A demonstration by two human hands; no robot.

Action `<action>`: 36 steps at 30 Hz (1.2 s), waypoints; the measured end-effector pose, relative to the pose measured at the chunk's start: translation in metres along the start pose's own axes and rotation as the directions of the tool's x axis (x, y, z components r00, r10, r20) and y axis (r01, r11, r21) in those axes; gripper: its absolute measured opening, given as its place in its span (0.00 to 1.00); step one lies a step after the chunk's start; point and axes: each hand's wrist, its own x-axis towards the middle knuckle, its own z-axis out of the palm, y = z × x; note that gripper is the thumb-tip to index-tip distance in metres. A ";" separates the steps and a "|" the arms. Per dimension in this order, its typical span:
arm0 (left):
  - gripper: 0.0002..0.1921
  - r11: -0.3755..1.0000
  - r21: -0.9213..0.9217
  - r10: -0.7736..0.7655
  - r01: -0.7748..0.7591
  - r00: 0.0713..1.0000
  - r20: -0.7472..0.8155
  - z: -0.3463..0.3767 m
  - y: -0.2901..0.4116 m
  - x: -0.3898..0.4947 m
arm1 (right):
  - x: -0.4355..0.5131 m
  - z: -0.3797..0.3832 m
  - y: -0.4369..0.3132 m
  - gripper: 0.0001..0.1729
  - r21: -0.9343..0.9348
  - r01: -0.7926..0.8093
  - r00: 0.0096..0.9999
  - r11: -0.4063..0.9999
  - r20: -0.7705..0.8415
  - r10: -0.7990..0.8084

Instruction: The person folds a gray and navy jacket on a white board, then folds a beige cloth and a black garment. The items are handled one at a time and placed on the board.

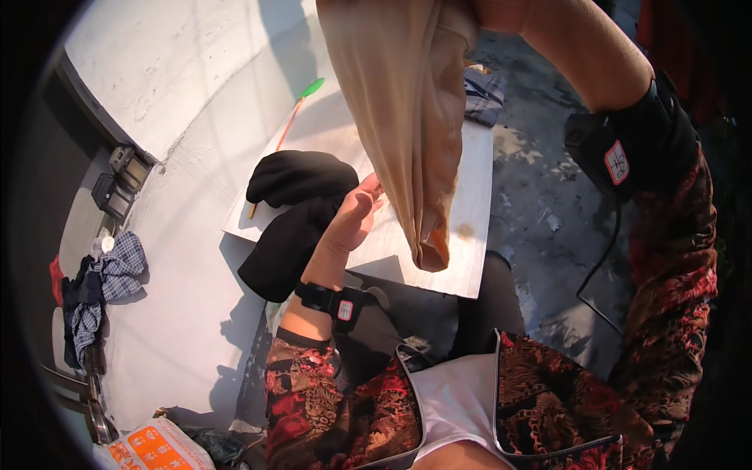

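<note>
Tan cloth trousers or a similar garment [405, 117] hang over a white board table [476, 235], their narrow lower end just above or on its surface. My right hand [499, 14], raised at the top edge, grips the upper part of this garment; its fingers are mostly hidden. My left hand [358, 214] is beside the hanging cloth with its fingers apart, and whether the fingertips touch the cloth cannot be told. A black garment [299, 182] lies at the table's left edge, partly hanging over it, behind my left wrist. A folded plaid garment [484, 97] lies at the table's far right.
A stick with a green spoon-shaped end [311, 88] lies at the table's far left. Checked and dark clothes [120, 267] are by the left wall. A white and orange bag [155, 449] stands at lower left. A black cable [614, 235] hangs from the device on my right arm.
</note>
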 end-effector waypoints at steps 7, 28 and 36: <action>0.29 0.981 -0.114 -0.156 0.159 0.987 0.033 -0.022 -0.045 -0.065 | -0.002 -0.020 0.013 0.16 0.103 0.044 0.999 0.994 -0.034 -0.040; 0.14 0.844 -0.039 -0.480 0.535 0.722 -0.499 -0.034 -0.052 -0.173 | -0.055 -0.013 0.353 0.30 -0.744 -0.548 0.821 0.383 -0.388 0.420; 0.28 0.962 -0.095 -0.260 0.255 0.754 -0.603 -0.015 -0.047 -0.176 | -0.109 0.132 0.292 0.31 -0.757 0.388 0.921 0.525 0.310 -0.234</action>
